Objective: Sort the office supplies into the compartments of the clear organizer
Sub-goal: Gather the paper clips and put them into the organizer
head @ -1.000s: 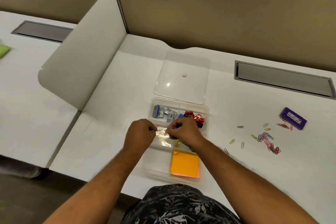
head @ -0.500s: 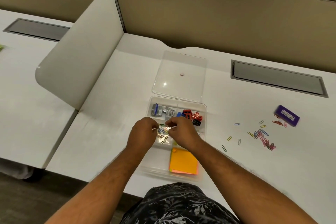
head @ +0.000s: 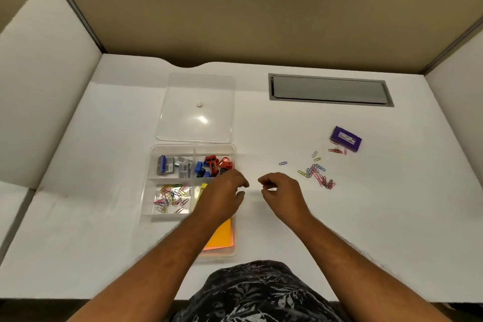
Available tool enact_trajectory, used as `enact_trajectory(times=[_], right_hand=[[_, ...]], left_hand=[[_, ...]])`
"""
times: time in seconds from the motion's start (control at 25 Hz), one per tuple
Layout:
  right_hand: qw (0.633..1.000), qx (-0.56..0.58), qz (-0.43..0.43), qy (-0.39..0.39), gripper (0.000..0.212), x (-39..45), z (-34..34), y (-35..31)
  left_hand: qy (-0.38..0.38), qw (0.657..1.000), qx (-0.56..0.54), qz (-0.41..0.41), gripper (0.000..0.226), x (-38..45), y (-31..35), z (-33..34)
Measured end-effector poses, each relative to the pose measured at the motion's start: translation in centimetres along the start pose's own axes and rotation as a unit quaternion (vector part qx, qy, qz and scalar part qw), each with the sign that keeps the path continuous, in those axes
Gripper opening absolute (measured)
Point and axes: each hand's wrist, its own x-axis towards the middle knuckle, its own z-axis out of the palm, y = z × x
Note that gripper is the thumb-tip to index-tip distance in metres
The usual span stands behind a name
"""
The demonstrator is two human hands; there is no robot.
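Note:
The clear organizer (head: 151, 154) sits on the white desk. Its far-left compartment holds staple boxes (head: 172, 166), its far-right one red and blue sharpeners (head: 213, 165). Coloured paper clips (head: 171, 197) fill the middle-left compartment. Orange sticky notes (head: 222, 236) lie in the near part, partly under my left forearm. My left hand (head: 224, 197) hovers over the organizer's right side, fingers loosely apart, holding nothing I can see. My right hand (head: 283, 195) is just right of the organizer above bare desk, fingers curled and apart. More loose paper clips (head: 318, 174) lie scattered to the right.
The organizer's clear lid (head: 196, 107) lies flat just behind it. A purple box (head: 345, 138) rests at the far right beside the loose clips. A grey cable tray (head: 330, 89) is set into the desk at the back. Beige partition walls close the back and sides.
Both hands were together over the middle-left compartment with paper clips; now they have moved right and apart, the clips lie in that compartment, and the camera view has shifted right.

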Motion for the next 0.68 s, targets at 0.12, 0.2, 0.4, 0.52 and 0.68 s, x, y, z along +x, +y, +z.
enact_trajectory(times=[0.12, 0.2, 0.4, 0.52, 0.68], right_hand=[[0.998, -0.049, 0.023, -0.023, 0.030, -0.5, -2.5, 4.3], [0.994, -0.101, 0.021, -0.030, 0.032, -0.9, -4.0, 7.1], [0.984, -0.142, 0.095, 0.046, 0.054, 0.8, -8.5, 12.3], [0.977, -0.162, 0.140, 0.018, 0.071, 1.9, -9.4, 14.1], [0.982, -0.184, 0.044, -0.010, 0.051, 2.1, -8.1, 14.6]], left_hand=[[-0.059, 0.998, 0.031, -0.015, 0.029, 1.6, 2.7, 4.0], [-0.111, 0.991, 0.072, -0.031, 0.035, 2.3, 3.7, 6.3], [-0.096, 0.983, 0.131, -0.086, 0.049, 3.8, 4.9, 9.7], [-0.067, 0.989, 0.094, -0.097, 0.054, 4.0, 5.3, 11.6], [-0.025, 0.994, 0.051, -0.094, 0.036, 5.6, 6.0, 13.4]])
